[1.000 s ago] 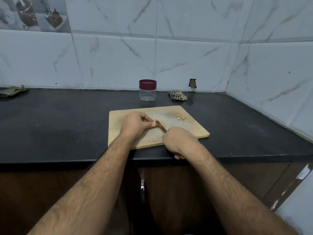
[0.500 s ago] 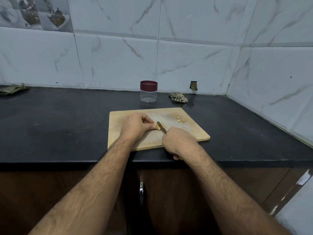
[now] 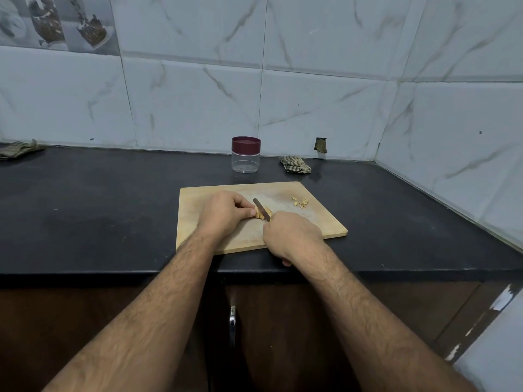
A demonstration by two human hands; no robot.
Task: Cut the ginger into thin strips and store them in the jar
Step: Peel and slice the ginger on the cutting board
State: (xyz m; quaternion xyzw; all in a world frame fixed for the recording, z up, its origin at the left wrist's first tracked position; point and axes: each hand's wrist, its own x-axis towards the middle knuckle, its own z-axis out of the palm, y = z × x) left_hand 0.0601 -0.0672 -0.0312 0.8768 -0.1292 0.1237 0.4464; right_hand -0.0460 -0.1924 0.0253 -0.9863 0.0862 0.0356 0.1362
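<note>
A small yellow ginger piece lies in the middle of the wooden cutting board. My left hand pinches its left end with curled fingers. My right hand grips a knife handle, mostly hidden in the fist; the blade rests across the ginger. A few cut ginger bits lie on the board's far right part. The clear jar with a maroon lid on stands behind the board near the wall.
The black counter runs left and right, its front edge just under my wrists. A crumpled cloth lies right of the jar, another cloth at the far left. Tiled walls close the back and right.
The view has shifted slightly. The knife blade has moved a little along the ginger toward my left fingers. Both hands keep their hold.
</note>
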